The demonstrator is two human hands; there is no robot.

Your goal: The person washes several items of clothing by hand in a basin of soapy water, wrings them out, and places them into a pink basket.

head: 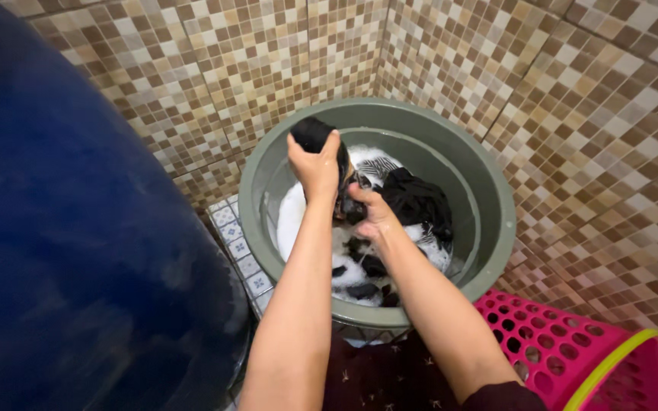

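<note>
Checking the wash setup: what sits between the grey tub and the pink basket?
Nothing: in the head view the right forearm crosses above, but the grey tub and pink basket sit side by side.

light: even, soft, warm | shadows: faint | glare: sheen on blue drum [78, 251] | focus: sharp | edges: wide-angle bend

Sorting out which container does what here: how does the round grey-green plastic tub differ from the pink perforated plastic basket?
The round grey-green plastic tub stands upright; the pink perforated plastic basket lies tipped on its side. The tub has solid walls and holds suds and dark laundry; the basket's walls are full of holes and it has a yellow-green rim. Both hands work over the tub, none at the basket. Both are plastic.
</note>
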